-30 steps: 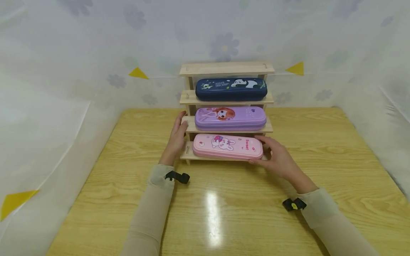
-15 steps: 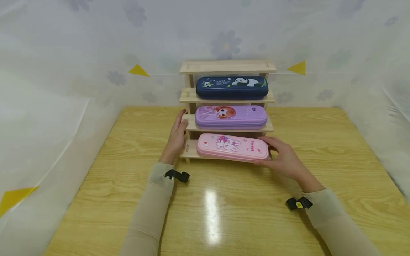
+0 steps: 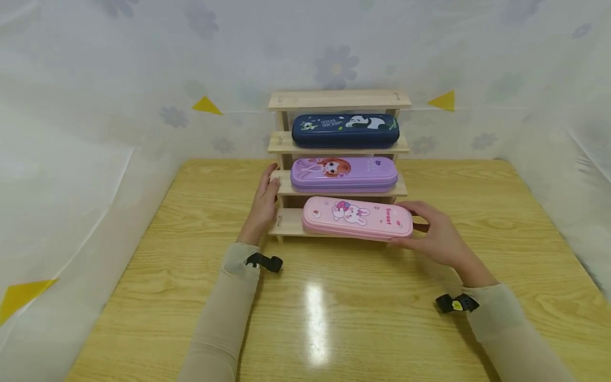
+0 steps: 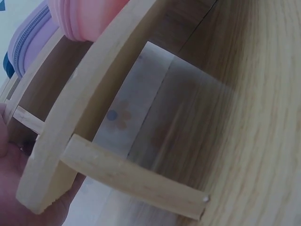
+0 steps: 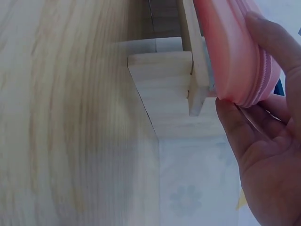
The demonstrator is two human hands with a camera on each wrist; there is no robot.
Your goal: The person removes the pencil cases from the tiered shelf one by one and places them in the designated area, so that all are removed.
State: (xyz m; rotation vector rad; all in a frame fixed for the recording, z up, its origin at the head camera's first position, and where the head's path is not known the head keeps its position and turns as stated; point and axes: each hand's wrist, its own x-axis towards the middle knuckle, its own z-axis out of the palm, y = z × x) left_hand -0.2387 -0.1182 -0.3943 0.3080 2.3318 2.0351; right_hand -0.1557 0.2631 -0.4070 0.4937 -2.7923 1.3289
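At its right end, a pink pencil case [image 3: 358, 218] with a bunny print is gripped by my right hand [image 3: 436, 233], thumb in front and fingers behind. The case lies over the lowest tier of a stepped wooden rack [image 3: 288, 222], its right end past the tier's end and angled a little toward me. In the right wrist view the thumb presses near the zipper [image 5: 265, 75]. My left hand [image 3: 261, 207] holds the rack's left side, thumb at the second-lowest tier. Above sit a purple pencil case [image 3: 363, 175] with a girl print and a navy panda pencil case [image 3: 324, 135].
The rack's top tier [image 3: 339, 99] is bare. It stands near the back of a wood-grain table [image 3: 215, 318], close to a flower-print curtain [image 3: 229, 63]. Yellow triangles [image 3: 444, 101] mark the curtain. A black strap [image 3: 264, 263] sits on each wrist.
My right hand has drawn the pink pencil case to the right, baring more of the lowest tier's left end. The left hand and the other two cases stay put.
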